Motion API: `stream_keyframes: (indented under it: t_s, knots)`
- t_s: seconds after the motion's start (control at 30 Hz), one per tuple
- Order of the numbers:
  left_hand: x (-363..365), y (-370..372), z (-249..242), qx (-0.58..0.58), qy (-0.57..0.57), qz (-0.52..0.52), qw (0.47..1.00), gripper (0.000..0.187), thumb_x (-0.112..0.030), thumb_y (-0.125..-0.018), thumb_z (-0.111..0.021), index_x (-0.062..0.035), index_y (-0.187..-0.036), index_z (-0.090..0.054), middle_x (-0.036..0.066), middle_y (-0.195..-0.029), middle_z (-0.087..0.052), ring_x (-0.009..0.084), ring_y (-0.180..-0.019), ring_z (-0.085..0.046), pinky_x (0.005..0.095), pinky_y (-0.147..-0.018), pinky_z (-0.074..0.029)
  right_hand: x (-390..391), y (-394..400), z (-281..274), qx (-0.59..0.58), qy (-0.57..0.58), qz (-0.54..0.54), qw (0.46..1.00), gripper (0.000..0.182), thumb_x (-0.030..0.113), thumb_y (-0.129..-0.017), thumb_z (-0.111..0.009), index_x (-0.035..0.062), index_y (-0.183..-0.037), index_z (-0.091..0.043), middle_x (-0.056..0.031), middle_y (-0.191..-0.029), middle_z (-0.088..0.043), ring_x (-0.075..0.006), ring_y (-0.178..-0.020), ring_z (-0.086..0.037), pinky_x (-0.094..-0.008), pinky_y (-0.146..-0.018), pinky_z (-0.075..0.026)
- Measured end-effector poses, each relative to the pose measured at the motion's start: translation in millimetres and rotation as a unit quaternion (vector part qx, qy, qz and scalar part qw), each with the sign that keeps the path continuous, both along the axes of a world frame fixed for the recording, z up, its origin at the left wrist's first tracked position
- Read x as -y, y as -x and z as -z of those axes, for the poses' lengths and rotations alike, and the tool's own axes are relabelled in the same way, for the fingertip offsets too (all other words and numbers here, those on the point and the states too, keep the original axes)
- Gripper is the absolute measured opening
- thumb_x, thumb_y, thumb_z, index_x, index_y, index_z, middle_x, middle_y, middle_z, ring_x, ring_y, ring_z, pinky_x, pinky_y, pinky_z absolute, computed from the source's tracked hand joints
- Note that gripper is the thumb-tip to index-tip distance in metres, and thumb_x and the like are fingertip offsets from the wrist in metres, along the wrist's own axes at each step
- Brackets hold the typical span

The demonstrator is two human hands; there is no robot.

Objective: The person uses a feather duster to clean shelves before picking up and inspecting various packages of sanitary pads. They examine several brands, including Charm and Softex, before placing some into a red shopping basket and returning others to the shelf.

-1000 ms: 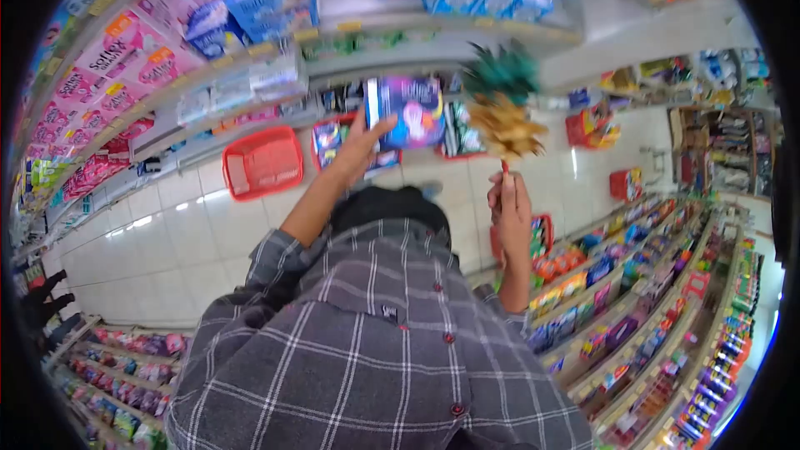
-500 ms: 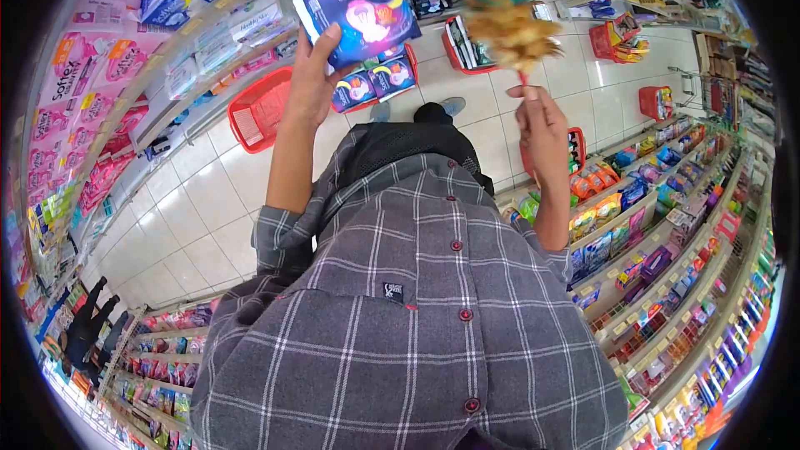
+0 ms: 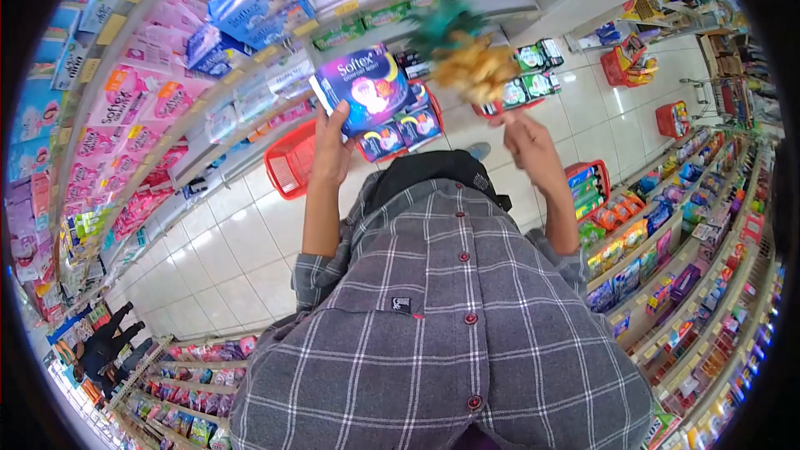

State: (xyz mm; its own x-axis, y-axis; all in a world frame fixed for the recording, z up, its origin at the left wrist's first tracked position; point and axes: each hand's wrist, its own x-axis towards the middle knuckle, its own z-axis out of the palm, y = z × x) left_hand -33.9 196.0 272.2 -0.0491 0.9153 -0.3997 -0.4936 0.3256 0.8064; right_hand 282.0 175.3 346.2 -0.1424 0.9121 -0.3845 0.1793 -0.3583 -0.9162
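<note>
In my left hand (image 3: 333, 146) is a dark blue and purple pack of Softex Comfort Night sanitary pads (image 3: 364, 87), thumb on its front face. My right hand (image 3: 533, 146) is closed around the handle of a feather duster. The duster's green and golden-brown feathers (image 3: 475, 67) are a little blurred and reach left toward the pack. Below the held pack, a red basket (image 3: 435, 108) holds more purple packs (image 3: 417, 127) of the same look.
An empty-looking red basket (image 3: 287, 162) stands on the tiled floor (image 3: 217, 258) to the left. Shelves with pink packs (image 3: 133, 92) and a blue Softex pack (image 3: 260, 0) curve along the left and front. More red baskets (image 3: 621, 67) and a stocked shelf (image 3: 667, 258) are on the right. A person (image 3: 104, 346) is far off at lower left.
The duster has swung left and down toward the pack, with my right hand lower. The pack in my left hand is tilted differently. The view has shifted, showing more of the front shelves.
</note>
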Motion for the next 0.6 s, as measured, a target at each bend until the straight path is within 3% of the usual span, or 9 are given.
stream_keyframes:
  t_s: [0.1,0.13,0.17,0.23,0.27,0.37,0.47,0.57,0.6]
  knots:
    - [4,-3,6,-0.02,0.011,0.0,1.0,0.061,-0.038,-0.089,-0.065,-0.014,-0.138,-0.037,0.004,-0.126,-0.052,0.0208,-0.116,-0.053,0.0427,-0.094,-0.047,8,25,-18,-0.042,-0.022,-0.149,0.988,0.03,0.028,-0.103,-0.044,0.0051,-0.101,-0.063,0.0054,-0.065,-0.039,-0.0035,-0.058,-0.035,-0.0213,-0.052,-0.03]
    - [10,0,28,0.023,-0.008,0.004,1.0,0.062,-0.037,-0.089,-0.065,-0.0145,-0.139,-0.037,0.004,-0.127,-0.052,0.0209,-0.116,-0.052,0.0429,-0.094,-0.047,9,32,-23,-0.024,-0.018,-0.192,0.981,0.028,0.026,-0.103,-0.045,0.0051,-0.099,-0.063,0.0049,-0.065,-0.041,-0.0047,-0.061,-0.038,-0.0221,-0.054,-0.032]
    - [13,4,50,0.068,-0.026,0.009,0.997,0.062,-0.036,-0.089,-0.065,-0.0151,-0.14,-0.036,0.004,-0.128,-0.051,0.0209,-0.116,-0.052,0.043,-0.093,-0.047,6,32,-21,-0.015,-0.028,-0.191,0.981,0.028,0.026,-0.103,-0.044,0.0049,-0.098,-0.062,0.0048,-0.065,-0.041,-0.005,-0.061,-0.039,-0.0223,-0.054,-0.033]
    - [7,-8,36,0.04,-0.014,0.04,0.998,0.064,-0.036,-0.088,-0.065,-0.0162,-0.141,-0.036,0.005,-0.131,-0.05,0.0213,-0.117,-0.051,0.044,-0.092,-0.046,-1,30,-4,0.005,-0.043,-0.19,0.981,0.027,0.025,-0.103,-0.044,0.0044,-0.098,-0.062,0.0045,-0.066,-0.041,-0.0056,-0.062,-0.039,-0.0227,-0.055,-0.033]
    - [4,-15,18,0.041,-0.005,0.035,0.999,0.064,-0.037,-0.088,-0.065,-0.0161,-0.141,-0.036,0.006,-0.132,-0.05,0.0213,-0.117,-0.052,0.0441,-0.092,-0.046,-5,25,9,0.005,-0.086,-0.143,0.986,0.03,0.029,-0.103,-0.044,0.0053,-0.096,-0.062,0.0042,-0.066,-0.042,-0.0053,-0.061,-0.04,-0.0224,-0.055,-0.034]
    - [2,-28,-4,0.056,-0.004,0.036,0.998,0.066,-0.042,-0.086,-0.066,-0.0162,-0.14,-0.037,0.007,-0.13,-0.051,0.0215,-0.115,-0.054,0.0444,-0.091,-0.047,-18,-6,26,0.051,-0.017,-0.005,0.999,0.03,0.03,-0.101,-0.047,0.004,-0.1,-0.062,0.0024,-0.067,-0.046,-0.007,-0.063,-0.044,-0.0241,-0.059,-0.039]
    - [3,-31,-9,0.104,-0.003,0.048,0.993,0.066,-0.043,-0.085,-0.066,-0.0142,-0.138,-0.038,0.008,-0.131,-0.051,0.0222,-0.115,-0.054,0.0444,-0.092,-0.046,-23,-26,29,-0.038,0.107,0.093,0.989,0.035,0.038,-0.1,-0.047,0.0054,-0.101,-0.061,0.0018,-0.071,-0.05,-0.0082,-0.066,-0.049,-0.0254,-0.061,-0.042]
    - [2,-36,-14,0.174,0.005,0.055,0.983,0.069,-0.043,-0.085,-0.068,-0.0082,-0.137,-0.039,0.009,-0.133,-0.05,0.0245,-0.118,-0.054,0.0447,-0.096,-0.045,-18,-3,26,-0.101,0.039,0.117,0.987,0.042,0.046,-0.099,-0.047,0.006,-0.106,-0.058,-0.0007,-0.081,-0.055,-0.0095,-0.077,-0.055,-0.0264,-0.067,-0.047]
    - [1,-37,-13,0.175,0.007,0.069,0.982,0.07,-0.043,-0.085,-0.068,-0.0072,-0.138,-0.038,0.009,-0.134,-0.049,0.0249,-0.119,-0.052,0.0445,-0.099,-0.043,-19,10,25,-0.142,0.044,0.122,0.981,0.043,0.046,-0.098,-0.052,0.005,-0.11,-0.056,-0.0036,-0.094,-0.058,-0.0111,-0.09,-0.057,-0.0277,-0.074,-0.051]
